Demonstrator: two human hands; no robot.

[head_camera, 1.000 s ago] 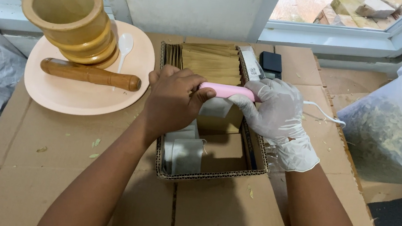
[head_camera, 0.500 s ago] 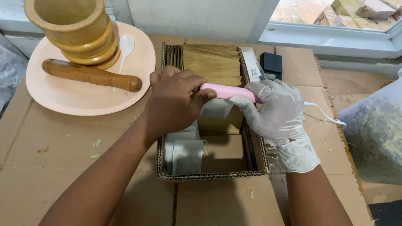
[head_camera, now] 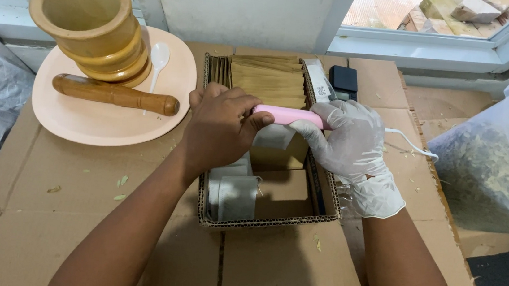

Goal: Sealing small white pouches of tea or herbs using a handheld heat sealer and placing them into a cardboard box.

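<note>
I see my left hand (head_camera: 221, 130), bare, closed over the near end of a slim pink sealer (head_camera: 288, 116), thumb pressing its tip. My right hand (head_camera: 348, 139), in a white glove, grips the other end, where a thin white cord (head_camera: 413, 143) leads off. Both hands are clamped on it, close together, above a small pouch (head_camera: 272, 137) whose top sits under the pink bar. All this hangs over the cardboard box (head_camera: 272, 222). Inside the box, brown packets (head_camera: 270, 79) stand at the far end and silvery pouches (head_camera: 231, 190) at the near left. Left of the box sits a peach plate (head_camera: 82, 123) with a wooden mortar (head_camera: 88, 24), pestle (head_camera: 116, 94) and white spoon (head_camera: 158, 59). Right of the box stands a clear tub (head_camera: 501, 160) of dried flakes.
</note>
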